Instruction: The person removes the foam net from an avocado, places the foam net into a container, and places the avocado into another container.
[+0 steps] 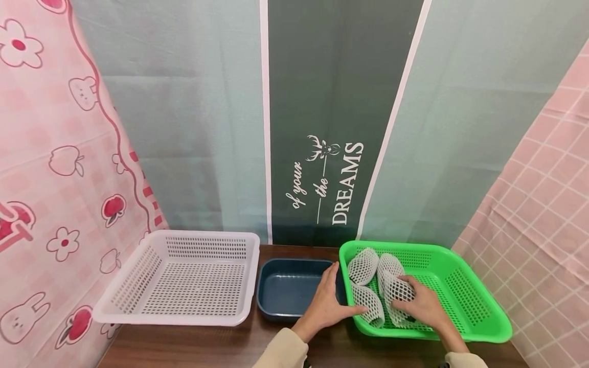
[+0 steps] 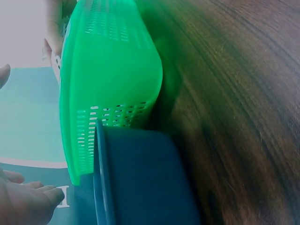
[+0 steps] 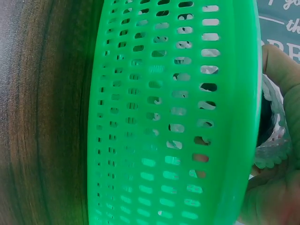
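Observation:
A green plastic basket [image 1: 488, 327] on the right holds several white foam net sleeves, among them one at the back left [image 1: 363, 267] and one at the front left [image 1: 369, 305]. My right hand [image 1: 425, 305] reaches into it and grips a white foam net sleeve [image 1: 398, 289], thumb and fingers on either side. Something dark shows inside that sleeve in the right wrist view, and I cannot tell what it is. My left hand [image 1: 326, 305] hovers over the blue tray's right end with its fingers extended, its thumb reaching across the basket's left rim near the front-left sleeve.
A dark blue rectangular tray [image 1: 287, 291] stands between the green basket and a white perforated basket [image 1: 193, 286] at the left. All stand on a brown wood-grain table [image 1: 184, 347]. Printed cloth [image 1: 202, 128] hangs behind, with pink cloth on both sides.

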Demonstrator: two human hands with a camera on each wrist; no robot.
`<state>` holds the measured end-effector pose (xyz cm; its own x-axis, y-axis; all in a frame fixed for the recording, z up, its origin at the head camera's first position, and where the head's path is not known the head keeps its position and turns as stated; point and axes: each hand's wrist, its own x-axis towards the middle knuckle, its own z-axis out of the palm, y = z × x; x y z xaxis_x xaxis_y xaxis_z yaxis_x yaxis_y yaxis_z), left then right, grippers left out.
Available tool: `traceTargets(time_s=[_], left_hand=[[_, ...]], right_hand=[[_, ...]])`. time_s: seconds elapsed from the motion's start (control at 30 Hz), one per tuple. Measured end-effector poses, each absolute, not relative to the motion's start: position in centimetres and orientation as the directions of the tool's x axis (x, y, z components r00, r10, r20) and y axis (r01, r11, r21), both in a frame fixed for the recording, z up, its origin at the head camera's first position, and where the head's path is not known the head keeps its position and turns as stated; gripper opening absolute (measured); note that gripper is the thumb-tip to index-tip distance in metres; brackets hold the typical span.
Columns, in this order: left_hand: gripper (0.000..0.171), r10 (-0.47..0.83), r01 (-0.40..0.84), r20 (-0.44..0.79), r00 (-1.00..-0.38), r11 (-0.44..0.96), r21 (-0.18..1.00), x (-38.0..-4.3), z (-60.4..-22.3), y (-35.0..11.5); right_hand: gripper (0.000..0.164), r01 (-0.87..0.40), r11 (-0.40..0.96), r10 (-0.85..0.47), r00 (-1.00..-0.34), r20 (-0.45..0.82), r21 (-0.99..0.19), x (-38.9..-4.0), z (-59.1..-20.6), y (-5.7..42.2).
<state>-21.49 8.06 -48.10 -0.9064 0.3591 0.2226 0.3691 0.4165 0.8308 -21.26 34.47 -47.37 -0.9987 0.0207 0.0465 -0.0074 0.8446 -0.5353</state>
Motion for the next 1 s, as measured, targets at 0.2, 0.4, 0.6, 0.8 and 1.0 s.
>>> traceTargets(time_s=[0.2,0.4,0.6,0.8,1.0], left_hand=[[0.102,0.357,0.332,0.188,-0.915,0.403,0.853,-21.4,-47.5,7.5],[0.097,0.348,0.292,0.161,-0.924,0.365,0.884,-21.5,-47.3,6.8],[0.096,0.333,0.274,0.152,-0.931,0.358,0.893,-21.7,-47.7,6.3],[0.096,0.319,0.261,0.144,-0.937,0.364,0.894,-21.5,-47.8,6.0],[0.093,0.319,0.224,0.122,-0.94,0.306,0.925,-21.6,-47.5,6.0]], right_hand=[[0.076,-0.007,0.844,0.023,-0.999,0.05,-0.536,-20.8,-46.9,34.3],[0.082,-0.025,0.836,0.01,-0.998,0.062,-0.548,-20.4,-46.3,34.1],[0.082,-0.04,0.834,0.002,-0.997,0.076,-0.551,-20.3,-45.8,33.8],[0.083,-0.056,0.825,0.002,-0.995,0.102,-0.563,-20.1,-45.3,33.5],[0.083,-0.068,0.811,0.002,-0.993,0.119,-0.581,-20.0,-45.0,33.1]])
